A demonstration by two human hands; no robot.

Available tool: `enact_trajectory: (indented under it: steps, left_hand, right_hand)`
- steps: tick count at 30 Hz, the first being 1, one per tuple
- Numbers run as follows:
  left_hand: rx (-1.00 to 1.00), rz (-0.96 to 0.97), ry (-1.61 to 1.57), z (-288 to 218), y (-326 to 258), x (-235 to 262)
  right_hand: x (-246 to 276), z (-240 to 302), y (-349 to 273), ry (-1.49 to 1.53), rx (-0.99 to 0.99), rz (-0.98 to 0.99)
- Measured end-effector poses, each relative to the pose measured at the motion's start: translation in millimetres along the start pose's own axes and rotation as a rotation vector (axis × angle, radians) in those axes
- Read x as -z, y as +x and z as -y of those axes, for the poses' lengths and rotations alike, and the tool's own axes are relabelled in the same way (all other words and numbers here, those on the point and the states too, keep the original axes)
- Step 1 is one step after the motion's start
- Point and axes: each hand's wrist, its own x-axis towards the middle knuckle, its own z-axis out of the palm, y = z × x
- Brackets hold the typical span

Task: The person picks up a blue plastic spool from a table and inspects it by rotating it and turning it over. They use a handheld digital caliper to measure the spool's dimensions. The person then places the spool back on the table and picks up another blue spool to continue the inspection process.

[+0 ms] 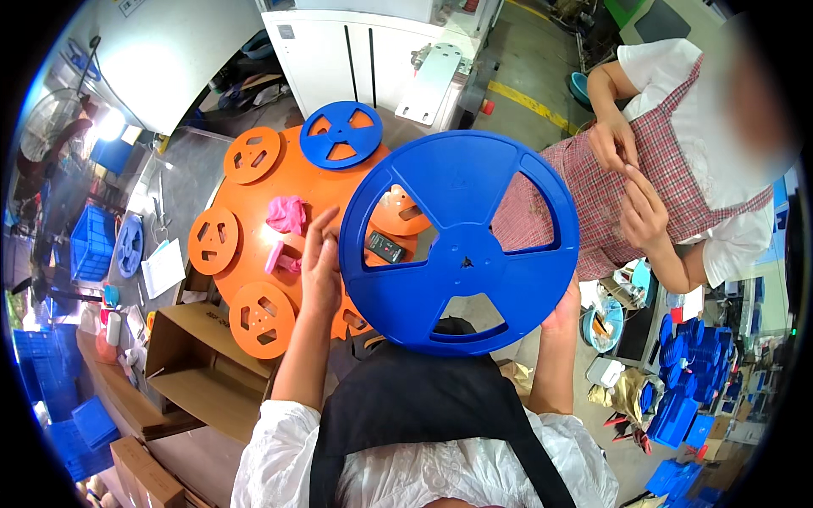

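Observation:
A large blue plastic reel [461, 279] with wide cut-out windows is held up in front of my chest, its flat face toward me. My left hand [320, 269] holds it at the left rim, with the index finger raised off the edge. At the lower right rim my right hand [565, 306] grips it, its fingers mostly hidden behind the reel. Beyond is an orange round table [254, 292] with orange discs around its edge. A smaller blue reel [341, 135] lies on its far side. Pink cloth [286, 213] and a black handheld device [385, 247] rest on it.
A co-worker in a checked apron [584, 182] stands at the right, hands together. An open cardboard box [207, 360] is at the lower left. Behind the table stands a white machine cabinet [326, 63]. Blue reels [690, 364] are piled at the right.

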Motion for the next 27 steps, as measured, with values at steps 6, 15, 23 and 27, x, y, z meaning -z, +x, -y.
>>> enact_trajectory:
  steps: [6, 15, 23, 27]
  left_hand:
    - [-0.108, 0.140, 0.330, -55.7, 34.0, -8.6]
    - [-0.120, 0.321, 1.032, -96.1, 91.1, -55.7]
    - [-0.162, 0.208, 1.143, -49.9, 109.8, -41.4]
    - [-0.018, 0.117, 1.247, -51.3, 112.6, -48.9]
  right_hand:
    - [-7.4, -5.7, 6.7, -0.013, -0.060, -0.047]
    - [-15.7, -9.6, 18.8, -0.076, -0.112, -0.003]
    - [-30.2, -9.7, 16.6, -0.153, -0.137, -0.042]
    - [-32.6, -9.1, 15.6, -0.220, -0.122, -0.128]
